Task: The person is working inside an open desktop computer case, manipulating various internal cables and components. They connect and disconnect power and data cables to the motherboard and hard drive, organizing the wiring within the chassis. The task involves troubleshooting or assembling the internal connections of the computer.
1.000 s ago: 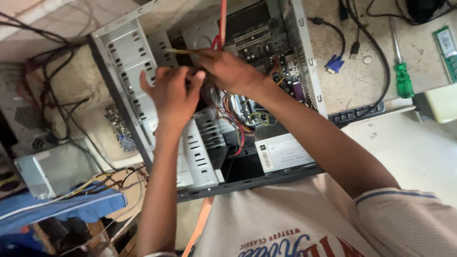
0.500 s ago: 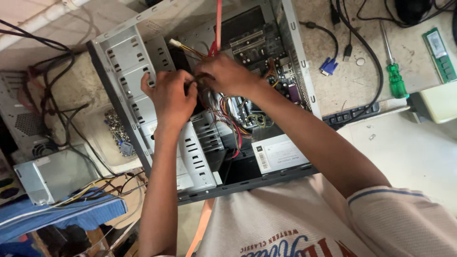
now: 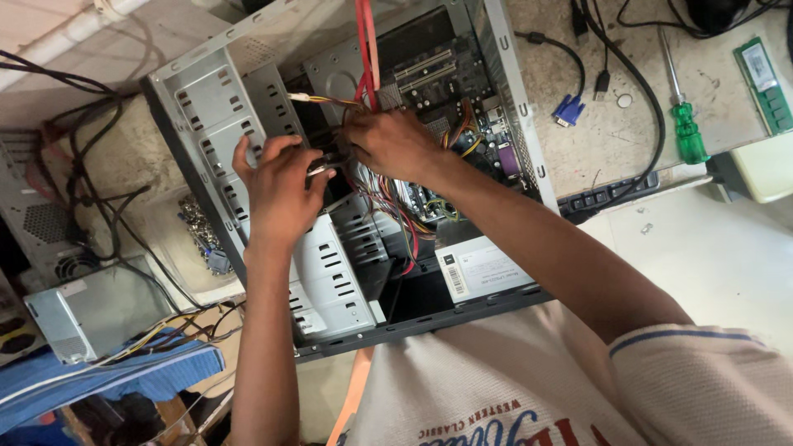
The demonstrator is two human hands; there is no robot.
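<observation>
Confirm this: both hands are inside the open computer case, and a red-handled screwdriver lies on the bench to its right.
Wrong in one respect: the screwdriver has a green handle, not red, as the head view shows. The rest stands: the left hand and right hand are inside the open computer case, and the screwdriver lies on the bench to its right.

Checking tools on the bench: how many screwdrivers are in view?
1. A green-handled screwdriver lies on the bench right of the open computer case, beside the black cable. Others may be hidden under cables or out of frame.
</observation>
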